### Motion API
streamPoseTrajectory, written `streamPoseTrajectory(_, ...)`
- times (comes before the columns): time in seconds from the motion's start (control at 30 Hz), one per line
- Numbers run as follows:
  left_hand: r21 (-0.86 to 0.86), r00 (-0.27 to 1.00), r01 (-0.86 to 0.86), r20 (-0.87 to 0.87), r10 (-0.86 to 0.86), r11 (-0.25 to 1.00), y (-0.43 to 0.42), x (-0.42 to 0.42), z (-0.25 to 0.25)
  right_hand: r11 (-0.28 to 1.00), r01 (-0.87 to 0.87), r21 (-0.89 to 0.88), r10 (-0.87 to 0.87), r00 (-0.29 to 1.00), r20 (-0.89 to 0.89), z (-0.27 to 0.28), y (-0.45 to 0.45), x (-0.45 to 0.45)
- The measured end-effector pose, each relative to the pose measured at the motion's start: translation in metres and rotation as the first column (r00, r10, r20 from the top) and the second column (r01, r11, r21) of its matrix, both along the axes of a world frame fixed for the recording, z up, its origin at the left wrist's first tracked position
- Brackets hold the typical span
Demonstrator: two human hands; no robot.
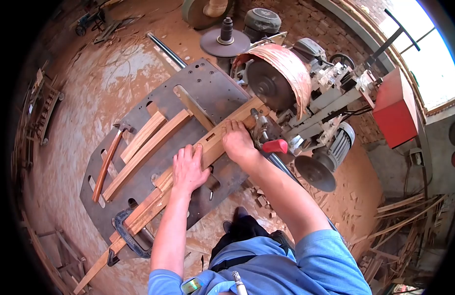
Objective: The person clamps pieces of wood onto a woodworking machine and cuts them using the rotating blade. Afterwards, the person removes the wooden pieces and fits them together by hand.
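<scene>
A long wooden workpiece with a small slot cut in it [217,133] lies slantwise across the dark metal machine table [153,118]. My left hand [189,169] rests on its near part, thumb spread and fingers curled over the wood. Further up, my right hand [237,140] has its fingers bent over the same piece, close to a toggle clamp with a red handle [274,146]. Just beyond the workpiece's far end is a circular saw blade [271,84] under a pinkish wrapped guard [286,61]. The undersides of both hands are hidden.
Left of the workpiece lie a hammer [108,162] and two wooden bars [147,153]. A C-clamp [125,233] grips wood strips at the table's near corner. Motors [341,142], a second disc [314,173] and a red box [395,109] stand right. Scraps litter the floor.
</scene>
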State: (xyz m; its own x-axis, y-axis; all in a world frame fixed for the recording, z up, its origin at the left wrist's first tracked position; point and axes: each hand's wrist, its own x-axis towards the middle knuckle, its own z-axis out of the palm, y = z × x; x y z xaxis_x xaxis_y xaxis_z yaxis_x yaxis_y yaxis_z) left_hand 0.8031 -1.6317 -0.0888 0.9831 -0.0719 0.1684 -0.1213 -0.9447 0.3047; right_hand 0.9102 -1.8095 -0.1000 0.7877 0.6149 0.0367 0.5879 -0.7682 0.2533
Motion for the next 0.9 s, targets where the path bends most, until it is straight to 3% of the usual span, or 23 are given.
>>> streamPoseTrajectory(0.53,0.007,1.000,-0.010,0.003,0.010,1.000,0.065,0.066,0.001,0.999,0.006,0.034,-0.005,1.000,-0.019,0.001,0.065,0.068)
streamPoseTrajectory(0.63,0.023,1.000,-0.012,0.008,0.012,1.000,0.086,0.089,0.002,0.994,-0.011,0.109,0.008,0.999,0.033,0.000,0.085,0.089)
streamPoseTrajectory(0.73,0.035,1.000,-0.009,0.011,0.008,0.999,0.106,0.107,0.003,1.000,-0.010,0.011,0.011,0.997,-0.079,0.015,0.106,0.106)
streamPoseTrajectory(0.9,0.027,1.000,-0.020,0.019,0.019,0.999,0.137,0.137,0.006,1.000,-0.012,-0.021,0.013,0.999,0.049,0.006,0.141,0.135)
